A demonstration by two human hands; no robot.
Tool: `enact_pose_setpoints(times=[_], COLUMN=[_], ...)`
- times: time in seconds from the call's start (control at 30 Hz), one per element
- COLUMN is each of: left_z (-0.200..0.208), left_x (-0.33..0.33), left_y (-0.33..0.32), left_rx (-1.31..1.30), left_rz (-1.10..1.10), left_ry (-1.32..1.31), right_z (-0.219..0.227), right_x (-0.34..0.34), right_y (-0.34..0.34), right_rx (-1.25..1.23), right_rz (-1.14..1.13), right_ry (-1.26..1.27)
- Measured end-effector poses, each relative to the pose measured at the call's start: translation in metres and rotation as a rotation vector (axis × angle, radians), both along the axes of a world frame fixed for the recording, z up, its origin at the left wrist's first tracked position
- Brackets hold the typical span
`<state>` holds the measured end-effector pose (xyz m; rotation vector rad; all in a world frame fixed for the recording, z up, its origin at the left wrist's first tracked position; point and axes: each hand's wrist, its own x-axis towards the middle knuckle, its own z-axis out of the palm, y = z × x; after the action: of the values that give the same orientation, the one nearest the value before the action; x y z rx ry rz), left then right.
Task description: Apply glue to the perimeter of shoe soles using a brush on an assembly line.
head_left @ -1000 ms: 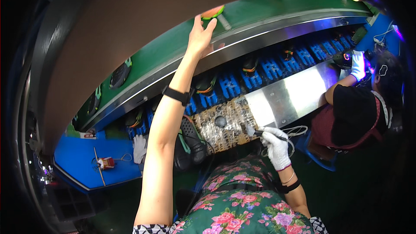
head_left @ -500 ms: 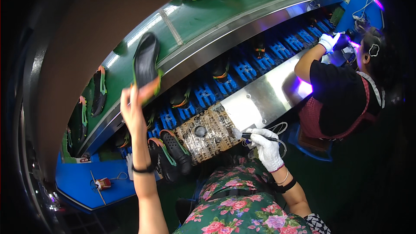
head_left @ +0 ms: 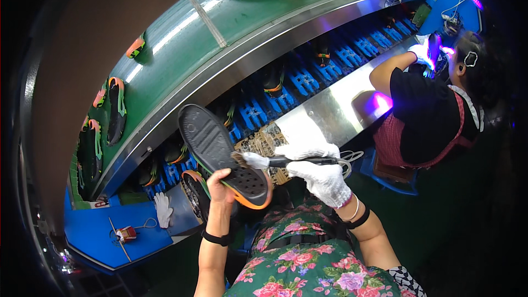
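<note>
A black shoe sole [head_left: 212, 137] with an orange and green edge is tilted in front of me. My bare left hand [head_left: 220, 190] grips it by its lower left side, thumb on the inner face. Small holes dot the sole's near end. My right hand [head_left: 320, 175], in a white knit glove, is closed around the dark handle of a brush [head_left: 279, 161]. The brush's bristles meet or hover just over the sole; I cannot tell which. Beneath the sole and brush, a cardboard pad [head_left: 261, 141] wrapped in clear tape is partly hidden.
Beyond a metal rail, a green conveyor belt [head_left: 181, 49] carries several soles. Blue racks [head_left: 305, 81] line the lower level. A co-worker [head_left: 423, 115] sits at the right under purple light. A spare white glove [head_left: 163, 209] lies left, near a blue table [head_left: 93, 228].
My left hand has brought the sole from over the belt down and toward me. My right hand has moved left and up, taking the brush to the sole.
</note>
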<state>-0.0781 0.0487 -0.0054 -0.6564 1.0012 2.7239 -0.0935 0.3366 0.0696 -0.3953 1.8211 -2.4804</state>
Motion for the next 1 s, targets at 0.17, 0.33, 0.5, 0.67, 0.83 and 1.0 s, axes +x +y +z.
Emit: enact_pose_setpoints(times=[0.17, 0.33, 0.5, 0.67, 0.83, 1.0], left_z=[-0.046, 0.003, 0.000, -0.003, 0.002, -0.033], left_x=[0.050, 0.026, 0.024, 0.032, 0.043, 0.042], left_y=[0.006, 0.057, 0.066, 0.077, 0.088, 0.073], left_rx=[0.242, 0.649, 0.727, 0.629, -0.125, 0.793], left_rz=[-0.136, -0.002, 0.040, -0.019, -0.042, -0.040], left_ry=[0.144, 0.225, 0.373, 0.456, 0.105, 0.388], right_z=[0.025, 0.025, 0.026, 0.027, 0.017, 0.007], right_x=[-0.010, -0.015, -0.017, -0.022, -0.019, -0.018], right_y=[-0.025, -0.034, -0.045, -0.044, -0.050, -0.049], right_rx=[-0.074, 0.144, 0.104, 0.513, 0.603, 0.454], right_rz=[0.014, -0.093, -0.166, -0.192, -0.158, -0.084], right_ry=[0.035, 0.262, 0.360, 0.657, 0.713, 0.686])
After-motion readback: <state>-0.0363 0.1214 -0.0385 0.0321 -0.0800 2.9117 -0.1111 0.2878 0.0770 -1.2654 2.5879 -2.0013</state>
